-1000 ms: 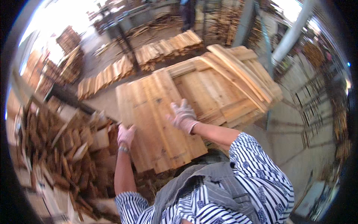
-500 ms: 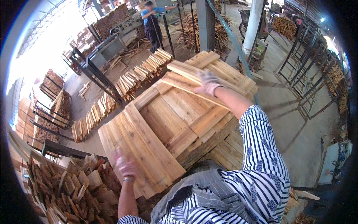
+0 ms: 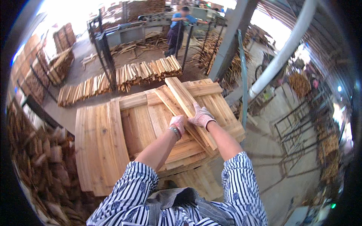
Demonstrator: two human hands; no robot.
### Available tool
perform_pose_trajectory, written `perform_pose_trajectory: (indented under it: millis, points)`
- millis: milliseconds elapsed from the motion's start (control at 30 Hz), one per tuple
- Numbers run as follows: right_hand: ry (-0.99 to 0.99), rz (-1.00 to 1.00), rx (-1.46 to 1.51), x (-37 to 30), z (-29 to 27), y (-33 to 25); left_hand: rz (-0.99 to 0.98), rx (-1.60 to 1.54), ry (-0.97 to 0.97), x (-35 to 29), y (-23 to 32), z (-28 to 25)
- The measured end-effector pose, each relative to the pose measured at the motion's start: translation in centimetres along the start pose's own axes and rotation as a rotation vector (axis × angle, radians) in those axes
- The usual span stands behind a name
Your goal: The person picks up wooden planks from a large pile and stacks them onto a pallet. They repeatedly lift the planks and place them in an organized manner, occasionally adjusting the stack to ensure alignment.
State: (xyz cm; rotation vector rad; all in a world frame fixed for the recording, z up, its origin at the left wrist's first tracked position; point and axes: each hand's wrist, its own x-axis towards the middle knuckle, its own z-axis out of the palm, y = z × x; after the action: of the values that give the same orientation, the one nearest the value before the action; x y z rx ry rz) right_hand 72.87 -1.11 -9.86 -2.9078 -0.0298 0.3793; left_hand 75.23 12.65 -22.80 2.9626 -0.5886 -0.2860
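Observation:
Two or more narrow wooden boards [image 3: 180, 94] lie slantwise across a stack of flat wooden planks [image 3: 100, 139]. My right hand [image 3: 201, 116], in a pale pink work glove, is closed over the upper board. Just left of it, my gloved left hand [image 3: 178, 124] grips the edge of the lower board [image 3: 164, 97], its fingertips partly hidden. A bracelet [image 3: 174, 130] circles my left wrist. Under the boards, the stack has wide planks laid side by side at the left and crosswise pieces in the middle and at the right.
Left of the stack lies a heap of wood offcuts [image 3: 41, 165]. A long row of short sticks [image 3: 147, 73] runs behind it. A co-worker in blue [image 3: 180, 28] stands at the back. A grey post [image 3: 230, 41], a white pipe [image 3: 283, 49] and metal frames [image 3: 294, 124] stand to the right.
My left hand has left the wide planks at the left and moved right, beside my right hand, onto a narrow board. The slanted boards have turned, and my view has shifted.

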Motion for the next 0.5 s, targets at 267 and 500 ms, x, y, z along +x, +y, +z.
perform_pose_trajectory:
  millis: [267, 500]
  points:
    - [-0.012, -0.256, 0.685, -0.6, 4.3, 1.2, -0.124, 0.626, 0.070, -8.5, -7.1, -2.6]
    - [-0.083, -0.127, 0.126, -5.4, 3.9, -7.8, -0.759, -0.623, 0.457, -21.7, -9.9, -10.8]
